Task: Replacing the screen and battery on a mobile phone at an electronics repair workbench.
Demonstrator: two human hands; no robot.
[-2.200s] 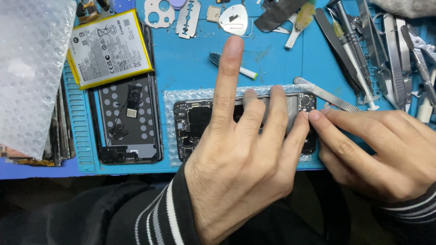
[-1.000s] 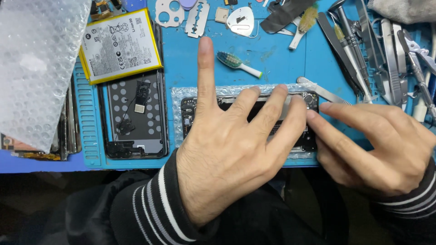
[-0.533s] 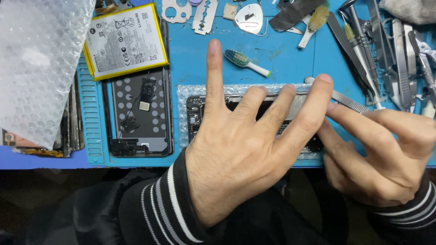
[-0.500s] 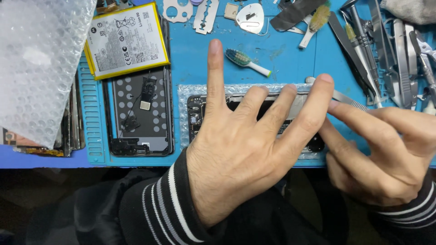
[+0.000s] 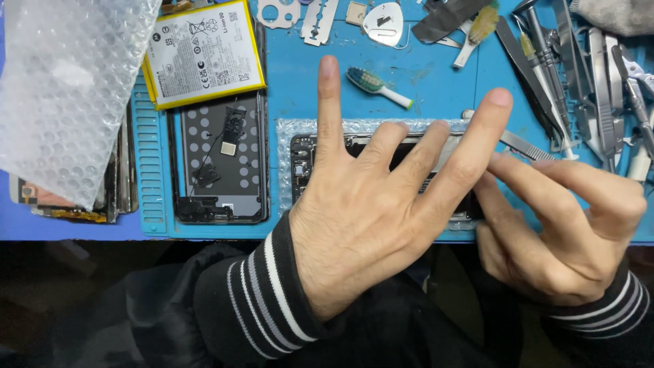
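My left hand [image 5: 368, 204] is lying spread, fingers apart, pressing on the opened phone [image 5: 320, 160], its dark innards showing, on bubble wrap [image 5: 286, 136] on the blue mat [image 5: 300, 82]. My right hand [image 5: 565, 232] is pinching tweezers [image 5: 524, 144] at its right end.

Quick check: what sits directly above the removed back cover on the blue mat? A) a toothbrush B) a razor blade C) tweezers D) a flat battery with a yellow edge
D: the flat battery with a yellow edge lies just above the back cover, overlapping its top end, left of the opened phone under the left hand.
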